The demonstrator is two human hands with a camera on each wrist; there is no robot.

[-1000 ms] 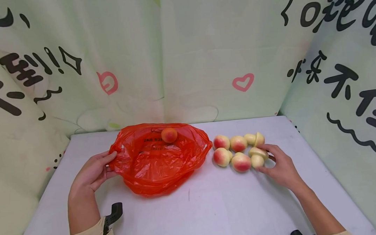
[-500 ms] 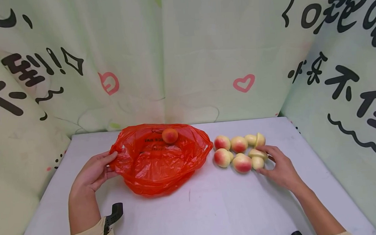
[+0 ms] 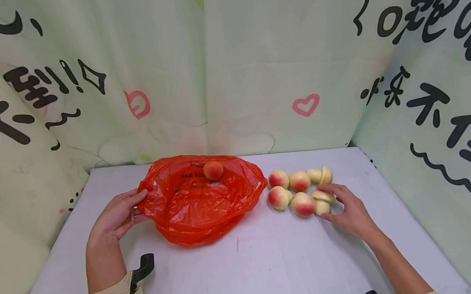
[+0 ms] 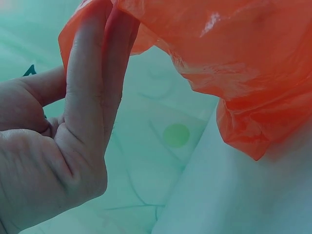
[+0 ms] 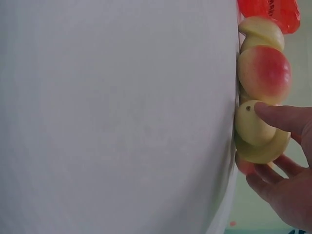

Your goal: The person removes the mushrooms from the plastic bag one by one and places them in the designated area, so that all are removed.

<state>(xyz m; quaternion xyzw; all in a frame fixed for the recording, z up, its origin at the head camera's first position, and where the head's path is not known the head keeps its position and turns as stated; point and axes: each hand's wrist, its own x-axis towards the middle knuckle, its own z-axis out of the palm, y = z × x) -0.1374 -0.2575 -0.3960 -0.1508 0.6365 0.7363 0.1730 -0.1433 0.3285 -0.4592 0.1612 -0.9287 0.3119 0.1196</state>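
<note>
My left hand (image 3: 118, 213) pinches the left edge of a red plastic bag (image 3: 200, 210), which spreads across the table with its mouth wide. Fingers and a fold of the red film show up close in the left wrist view. A round reddish piece (image 3: 213, 170) lies in the bag near its far side. On the right, my right hand (image 3: 350, 210) grips a toy mushroom (image 3: 322, 196), fingers over the pale cap and thumb at the stem. The right wrist view has the thumb by a small dark dot on that mushroom's stem (image 5: 253, 124).
Several more toy mushrooms stand in two rows between the bag and my right hand, among them a red-blushed one (image 3: 303, 204) and a pale one (image 3: 324, 175) behind. A white table (image 3: 260, 260) lies beneath everything. Printed curtains (image 3: 248, 67) enclose the back and sides.
The gripped mushroom has tipped slightly toward the near side, and my right fingers reach a little farther over its cap. My left hand and the bag stay in place.
</note>
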